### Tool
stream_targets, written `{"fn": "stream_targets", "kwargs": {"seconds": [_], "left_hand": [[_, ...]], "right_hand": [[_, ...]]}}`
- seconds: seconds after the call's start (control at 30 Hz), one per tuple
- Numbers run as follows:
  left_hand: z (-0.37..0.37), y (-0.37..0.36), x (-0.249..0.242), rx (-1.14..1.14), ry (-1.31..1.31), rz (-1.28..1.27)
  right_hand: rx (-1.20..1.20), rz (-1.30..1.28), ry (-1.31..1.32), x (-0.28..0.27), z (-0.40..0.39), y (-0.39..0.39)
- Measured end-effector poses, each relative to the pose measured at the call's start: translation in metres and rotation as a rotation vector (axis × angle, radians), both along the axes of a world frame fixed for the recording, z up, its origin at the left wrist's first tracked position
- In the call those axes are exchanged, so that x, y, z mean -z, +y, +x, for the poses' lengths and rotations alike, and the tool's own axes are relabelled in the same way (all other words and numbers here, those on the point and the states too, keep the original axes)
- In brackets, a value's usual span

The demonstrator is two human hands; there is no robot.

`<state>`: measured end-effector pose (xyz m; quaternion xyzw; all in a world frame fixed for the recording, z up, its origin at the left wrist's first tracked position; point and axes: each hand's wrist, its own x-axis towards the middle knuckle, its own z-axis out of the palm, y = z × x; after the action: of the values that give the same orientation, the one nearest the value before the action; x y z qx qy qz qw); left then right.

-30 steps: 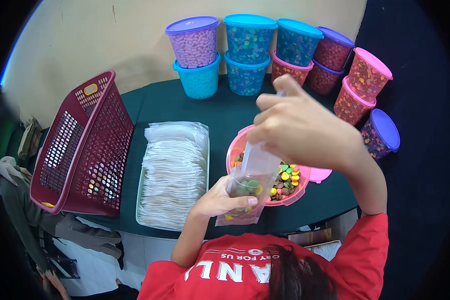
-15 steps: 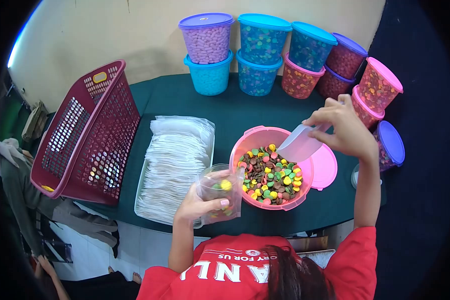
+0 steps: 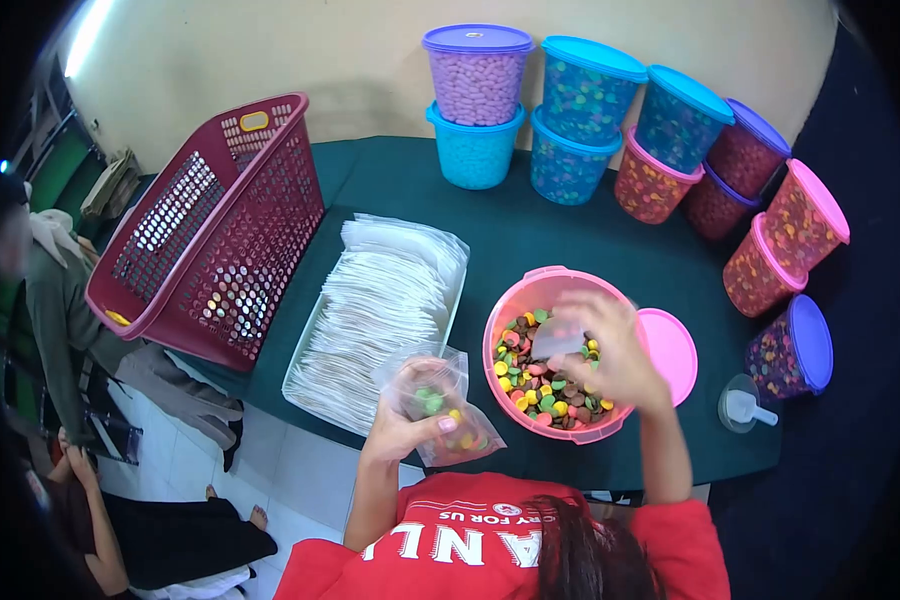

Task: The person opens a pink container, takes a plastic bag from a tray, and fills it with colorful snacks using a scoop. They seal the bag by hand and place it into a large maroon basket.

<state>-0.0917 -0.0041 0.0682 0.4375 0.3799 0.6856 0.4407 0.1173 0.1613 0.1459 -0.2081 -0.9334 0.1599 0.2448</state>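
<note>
My left hand (image 3: pixel 402 425) grips a clear plastic pouch (image 3: pixel 460 440) with some green and yellow candies inside, left of the pink tub. Over that pink tub (image 3: pixel 585 436), my right hand (image 3: pixel 610 350) is closed on a translucent scoop (image 3: pixel 558 340), somewhat blurred; the scoop's edge is down at the candies. Brown, green, yellow and pink candies (image 3: pixel 545 385) lie in the tub. A pale tray (image 3: pixel 456 300) left of the tub holds a long row of white packets (image 3: pixel 380 300).
A maroon basket (image 3: pixel 220 240) stands at the left. Stacked lidded tubs (image 3: pixel 580 120) line the back and right. A pink lid (image 3: pixel 668 355) and a small cup with a white scoop (image 3: pixel 742 405) lie right of the tub. People (image 3: pixel 60 300) are at far left.
My right hand has lowered the scoop from the tub's upper right into the candies. The pouch in my left hand has tilted. The whole view has shifted, and the small cup shows more fully.
</note>
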Motion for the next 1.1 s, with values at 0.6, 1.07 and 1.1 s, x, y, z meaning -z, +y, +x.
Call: {"fn": "stream_targets", "kwargs": {"seconds": [0.6, 1.07, 1.1], "left_hand": [[0.057, 0.03, -0.033, -0.149, -0.08, -0.164], [0.053, 0.04, -0.033, -0.217, 0.18, -0.067], [0.053, 0.04, -0.034, -0.203, 0.138, -0.081]], "right_hand": [[0.005, -1.061, 0.767, 0.033, -0.021, -0.065], [0.182, -0.933, 0.914, 0.05, -0.024, -0.072], [0.188, -0.949, 0.915, 0.048, -0.024, -0.073]]}}
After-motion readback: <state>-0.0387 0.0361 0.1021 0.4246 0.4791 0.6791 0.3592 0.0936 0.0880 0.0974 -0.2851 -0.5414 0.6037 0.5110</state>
